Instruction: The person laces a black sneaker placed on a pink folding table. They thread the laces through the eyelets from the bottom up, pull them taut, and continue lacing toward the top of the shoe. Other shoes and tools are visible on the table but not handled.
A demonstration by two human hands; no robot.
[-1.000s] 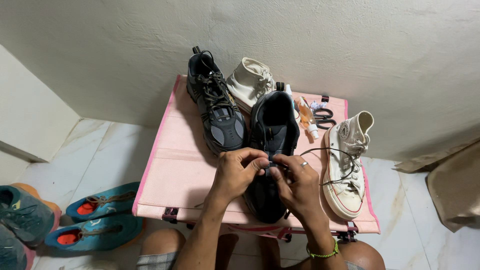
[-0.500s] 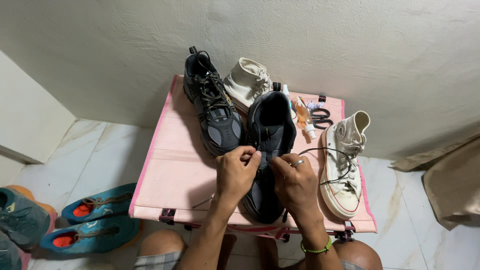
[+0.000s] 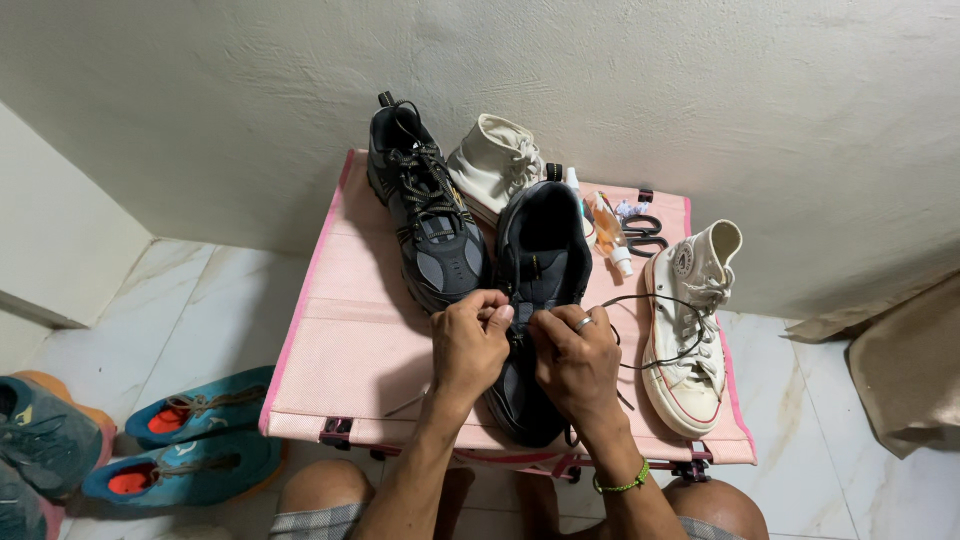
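Note:
A black trainer without full lacing (image 3: 541,262) lies lengthwise on a pink folding table (image 3: 345,350), toe toward me. My left hand (image 3: 468,343) and my right hand (image 3: 575,360) both pinch a thin black lace (image 3: 655,300) over the shoe's tongue, fingertips almost touching. The lace trails off to the right across the table. My right hand wears a ring and a green wristband. A second black trainer (image 3: 424,207), fully laced, lies to the left of the first.
A cream high-top (image 3: 692,325) lies at the table's right, its mate (image 3: 493,160) at the back. Small bottles (image 3: 607,228) and black scissors (image 3: 641,232) sit by the wall. Teal shoes (image 3: 190,440) rest on the marble floor at left. My knees are under the table's front edge.
Both hands have stayed on the lace over the black trainer, shifting slightly up the shoe. The view has drifted a little.

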